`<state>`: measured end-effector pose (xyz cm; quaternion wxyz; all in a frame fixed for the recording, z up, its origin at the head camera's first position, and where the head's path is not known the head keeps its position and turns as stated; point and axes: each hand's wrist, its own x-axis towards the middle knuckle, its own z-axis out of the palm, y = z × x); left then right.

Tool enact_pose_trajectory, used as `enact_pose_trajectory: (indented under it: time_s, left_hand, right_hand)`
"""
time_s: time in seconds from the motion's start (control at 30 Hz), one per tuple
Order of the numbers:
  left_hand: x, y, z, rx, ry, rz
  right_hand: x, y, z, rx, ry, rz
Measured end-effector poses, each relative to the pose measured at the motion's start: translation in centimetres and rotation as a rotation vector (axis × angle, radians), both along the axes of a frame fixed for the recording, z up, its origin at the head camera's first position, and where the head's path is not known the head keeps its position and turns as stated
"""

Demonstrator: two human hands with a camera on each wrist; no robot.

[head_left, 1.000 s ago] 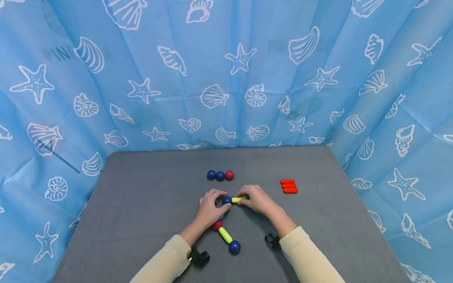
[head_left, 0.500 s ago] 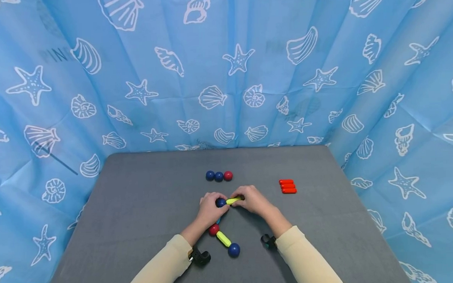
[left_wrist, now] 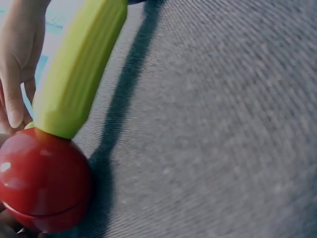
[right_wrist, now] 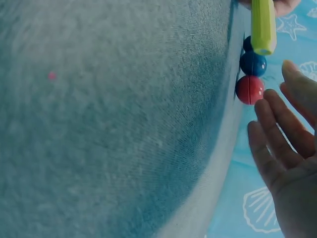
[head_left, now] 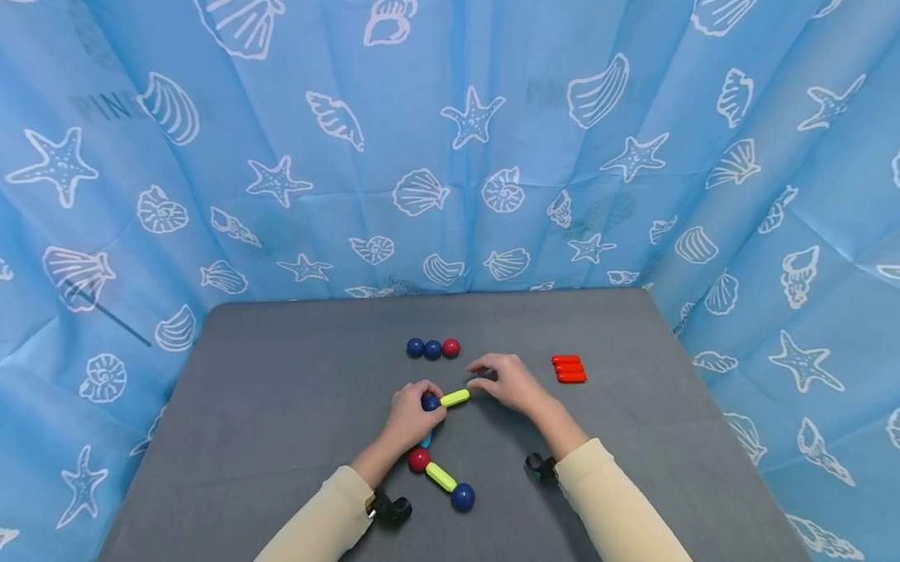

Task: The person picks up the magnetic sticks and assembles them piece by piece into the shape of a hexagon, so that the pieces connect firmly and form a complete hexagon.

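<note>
Thumb and fingers of my left hand (head_left: pixel 406 419) pinch a dark blue ball (head_left: pixel 431 403), partly hidden by them. From that ball a yellow-green rod (head_left: pixel 455 397) sticks out to the right, its far end free. Below the hand, a light blue rod (head_left: pixel 426 440) shows in part and leads to a red ball (head_left: pixel 419 459). A second yellow-green rod (left_wrist: pixel 81 69) joins the red ball to another blue ball (head_left: pixel 462 497) nearer the front. My right hand (head_left: pixel 511 385) is just right of the free rod end, holding nothing, its fingers apart in the right wrist view.
Two blue balls and a red ball (head_left: pixel 451 348) stand in a row behind the hands on the grey table (head_left: pixel 296 361). Several red rods (head_left: pixel 570 369) lie side by side at the right. A blue shell-patterned curtain (head_left: pixel 426 232) hangs behind the table.
My right hand has let go of the upper yellow-green rod and drawn back to the right. My left hand has shifted slightly left with the blue ball, and the rod has moved with it.
</note>
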<state>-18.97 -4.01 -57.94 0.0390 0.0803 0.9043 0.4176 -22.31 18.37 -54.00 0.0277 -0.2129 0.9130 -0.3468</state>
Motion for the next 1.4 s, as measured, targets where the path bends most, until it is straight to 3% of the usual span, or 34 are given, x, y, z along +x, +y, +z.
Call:
enact_pose_trajectory:
  time_s: [0.13,0.3,0.53,1.4]
  left_hand:
    - [0.0,-0.2,0.3,0.022,-0.024,-0.016]
    - [0.0,-0.2,0.0,-0.028,0.0,-0.053]
    - [-0.3,0.0,-0.3,-0.047,0.003,-0.039]
    - [-0.5,-0.3,-0.3,-0.032,0.032,-0.073]
  right_hand:
    - [-0.4,0.2,0.0,-0.015,-0.009,-0.035]
    - [-0.9,0.3,-0.1,-0.017,-0.029,-0.076]
    - [-1.5,0.2,-0.1,-0.009,-0.069,-0.118]
    - [-4.5,-1.9,0.3,-0.027,-0.047,-0.132]
